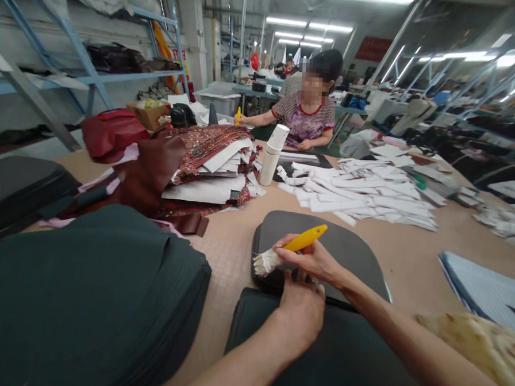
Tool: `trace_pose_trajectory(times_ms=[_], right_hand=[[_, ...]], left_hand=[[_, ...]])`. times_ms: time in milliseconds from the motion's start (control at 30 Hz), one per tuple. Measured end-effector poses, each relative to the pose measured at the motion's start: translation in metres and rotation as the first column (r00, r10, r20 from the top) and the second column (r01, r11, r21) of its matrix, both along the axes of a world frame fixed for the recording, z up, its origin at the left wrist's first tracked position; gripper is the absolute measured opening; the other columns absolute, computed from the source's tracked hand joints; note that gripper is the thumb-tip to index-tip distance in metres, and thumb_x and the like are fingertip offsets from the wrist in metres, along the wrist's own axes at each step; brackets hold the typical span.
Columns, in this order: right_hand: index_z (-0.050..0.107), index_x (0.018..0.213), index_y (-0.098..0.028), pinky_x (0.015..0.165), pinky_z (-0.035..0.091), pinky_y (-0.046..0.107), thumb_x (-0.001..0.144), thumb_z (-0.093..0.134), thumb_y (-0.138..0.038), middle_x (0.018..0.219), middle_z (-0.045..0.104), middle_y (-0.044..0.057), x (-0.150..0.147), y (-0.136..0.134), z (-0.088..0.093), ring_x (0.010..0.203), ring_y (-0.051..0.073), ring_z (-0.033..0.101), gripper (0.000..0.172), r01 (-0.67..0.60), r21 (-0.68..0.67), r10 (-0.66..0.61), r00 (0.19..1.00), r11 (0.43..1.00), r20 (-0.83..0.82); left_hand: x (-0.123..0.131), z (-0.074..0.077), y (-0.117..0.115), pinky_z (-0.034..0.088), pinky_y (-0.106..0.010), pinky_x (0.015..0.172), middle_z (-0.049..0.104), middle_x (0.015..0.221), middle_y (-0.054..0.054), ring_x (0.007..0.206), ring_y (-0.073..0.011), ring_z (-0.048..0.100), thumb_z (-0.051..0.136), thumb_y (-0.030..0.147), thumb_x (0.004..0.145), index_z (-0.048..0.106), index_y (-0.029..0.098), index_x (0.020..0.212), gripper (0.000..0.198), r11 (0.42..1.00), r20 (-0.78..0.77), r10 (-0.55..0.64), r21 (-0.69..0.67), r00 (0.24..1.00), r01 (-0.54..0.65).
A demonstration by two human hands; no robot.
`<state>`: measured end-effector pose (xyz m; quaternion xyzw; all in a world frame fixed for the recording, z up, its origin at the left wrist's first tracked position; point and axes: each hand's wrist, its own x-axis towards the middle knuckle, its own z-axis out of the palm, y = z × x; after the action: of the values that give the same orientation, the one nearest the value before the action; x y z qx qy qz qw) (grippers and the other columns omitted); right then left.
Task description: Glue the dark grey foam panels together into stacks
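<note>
My right hand (312, 259) is closed around the yellow handle of a paintbrush (306, 237). The brush's whitish, clumped bristles point left, above the left edge of a stack of dark grey, round-cornered panels (345, 243). Just below, my left hand (303, 305) rests palm down where that stack meets a nearer stack of dark green panels (259, 320). Its fingers reach forward, somewhat apart and partly bent, onto the grey stack's near edge. The fingertips are partly hidden beneath my right hand.
A large pile of dark green sheets (92, 288) lies left. Beyond are patterned and brown pieces (217, 145), stacked paper cups (269, 167) and white strips (361, 190). Across the table a person (309, 109) holds another yellow-handled tool (238, 115). Folded striped cloth (486, 285) lies right.
</note>
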<state>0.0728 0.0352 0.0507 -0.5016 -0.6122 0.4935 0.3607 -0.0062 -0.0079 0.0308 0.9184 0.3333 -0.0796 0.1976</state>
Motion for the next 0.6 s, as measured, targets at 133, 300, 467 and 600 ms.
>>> trace_pose_trajectory(times_ms=[133,300,467,600], right_hand=[[0.062,0.079,-0.021,0.061,0.046,0.026,0.073,0.061,-0.039,0.071,0.059,0.002,-0.004,0.008,-0.003,0.065,0.014,0.054,0.019,-0.114,0.003,0.114,0.992,0.993,0.053],[0.062,0.078,-0.019,0.068,0.047,0.027,0.072,0.062,-0.04,0.076,0.063,0.001,0.002,0.019,-0.002,0.07,0.014,0.057,0.022,0.054,0.104,-0.055,0.998,0.993,0.005],[0.063,0.079,-0.019,0.062,0.047,0.024,0.071,0.065,-0.039,0.069,0.061,0.0,0.0,0.014,-0.003,0.065,0.012,0.056,0.022,-0.051,-0.027,0.051,0.999,0.998,0.018],[0.063,0.075,-0.018,0.06,0.045,0.023,0.07,0.064,-0.037,0.066,0.059,-0.001,-0.005,0.025,-0.01,0.063,0.011,0.053,0.02,-0.048,-0.016,0.049,0.998,0.999,0.028]], left_hand=[[-0.001,0.001,0.0,0.029,-0.056,0.101,0.046,0.135,-0.017,0.126,-0.0331,0.035,0.042,0.016,0.081,0.044,0.008,0.128,0.048,1.0,0.006,0.001,-0.006,1.0,-0.001],[-0.007,0.006,0.001,0.034,-0.055,0.097,0.041,0.139,-0.016,0.128,-0.0338,0.032,0.038,0.019,0.085,0.047,0.009,0.126,0.043,1.0,0.046,-0.028,-0.004,0.999,0.029],[-0.006,0.006,0.003,0.032,-0.057,0.099,0.039,0.14,-0.017,0.129,-0.0339,0.03,0.042,0.019,0.084,0.046,0.009,0.126,0.044,0.999,0.019,-0.026,-0.034,0.999,0.026],[-0.007,0.006,0.005,0.03,-0.058,0.1,0.038,0.141,-0.018,0.129,-0.0351,0.03,0.042,0.021,0.084,0.045,0.008,0.128,0.046,0.997,0.034,-0.039,-0.064,0.999,0.041]])
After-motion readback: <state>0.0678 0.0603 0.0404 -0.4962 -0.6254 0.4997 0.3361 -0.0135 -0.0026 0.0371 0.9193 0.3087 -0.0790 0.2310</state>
